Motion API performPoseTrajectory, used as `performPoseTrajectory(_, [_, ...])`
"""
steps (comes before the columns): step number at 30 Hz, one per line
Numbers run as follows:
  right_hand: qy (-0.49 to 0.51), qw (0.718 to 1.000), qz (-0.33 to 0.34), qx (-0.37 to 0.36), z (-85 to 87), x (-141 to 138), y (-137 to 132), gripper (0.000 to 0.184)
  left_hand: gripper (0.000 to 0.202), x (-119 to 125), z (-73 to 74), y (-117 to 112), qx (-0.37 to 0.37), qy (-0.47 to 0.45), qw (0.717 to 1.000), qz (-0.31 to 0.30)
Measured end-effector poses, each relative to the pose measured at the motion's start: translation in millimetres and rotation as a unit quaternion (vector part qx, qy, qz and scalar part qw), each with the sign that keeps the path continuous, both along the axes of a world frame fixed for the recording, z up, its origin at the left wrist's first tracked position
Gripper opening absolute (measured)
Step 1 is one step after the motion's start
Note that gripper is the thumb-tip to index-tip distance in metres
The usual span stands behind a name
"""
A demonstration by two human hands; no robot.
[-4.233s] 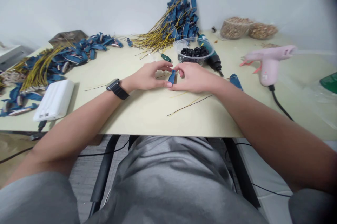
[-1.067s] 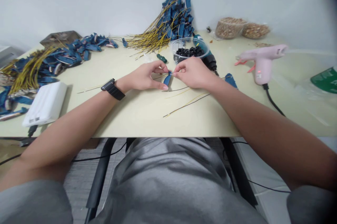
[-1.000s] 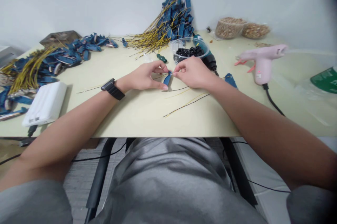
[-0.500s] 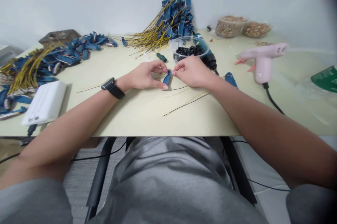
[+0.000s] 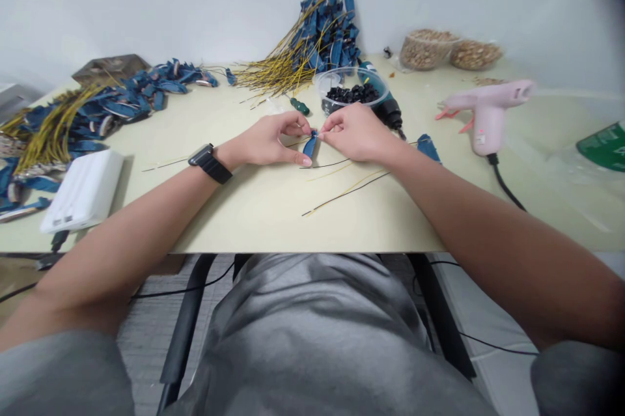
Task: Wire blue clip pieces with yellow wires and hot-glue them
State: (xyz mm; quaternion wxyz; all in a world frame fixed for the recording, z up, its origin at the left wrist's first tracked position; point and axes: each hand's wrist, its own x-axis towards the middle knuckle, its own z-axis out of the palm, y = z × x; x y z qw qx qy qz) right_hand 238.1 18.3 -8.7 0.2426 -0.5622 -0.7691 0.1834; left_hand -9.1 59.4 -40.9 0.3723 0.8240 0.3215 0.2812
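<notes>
The blue piece (image 5: 309,148) is upright between the two hands, low over the counter (image 5: 254,221); whether it touches the surface cannot be told. The left hand (image 5: 267,139) spans it, forefinger by the upper end and thumb against the lower, so its fingers look clamped on the piece end to end.

The change is on the other side. About four seconds ago the right hand (image 5: 360,135) had its thumb down beside the left thumb, at the foot of the piece; now thumb and forefinger are together at the upper end — whatever they may pinch there is too small to make out. Over the last second the grip has barely shifted. I'd judge this as a turn from steadying with both hands to finer work at the top, with the left hand alone bracing.

Thin black and yellow wires (image 5: 349,193) lie nearer the edge, and a second blue piece (image 5: 428,148) is by the right forearm. Just beyond the hands stands the clear tub (image 5: 336,105) of black bits, a dark green power tool (image 5: 392,111) behind it. The pink glue gun (image 5: 489,107) lies farther right — unmoved, like the tub.
</notes>
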Motion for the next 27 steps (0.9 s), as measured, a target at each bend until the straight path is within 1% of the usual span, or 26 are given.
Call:
performPoseTrajectory(5, [-0.001,1.0,-0.003,-0.003,-0.3,-1.0,-0.5,0.013,0.087,0.2,-0.4,0.4,0.003,-0.001,1.0,-0.002])
performPoseTrajectory(12, [-0.013,1.0,-0.001,0.016,-2.6,-1.6,-0.3,0.012,0.085,0.6,-0.5,0.8,-0.002,0.001,1.0,-0.001])
performPoseTrajectory(16, [-0.028,0.999,-0.001,0.021,-1.6,-2.6,-1.4,0.012,0.084,1.0,0.9,-0.4,0.003,0.007,1.0,-0.003])
performPoseTrajectory(22, [-0.047,0.998,0.006,0.036,-0.6,-2.6,-2.5,0.013,0.089,1.8,3.3,-2.1,0.003,0.008,1.0,0.004])
performPoseTrajectory(27, [-0.056,0.998,0.005,0.032,1.3,-3.7,-4.4,0.014,0.086,1.5,2.2,-1.5,0.002,0.001,1.0,-0.007])
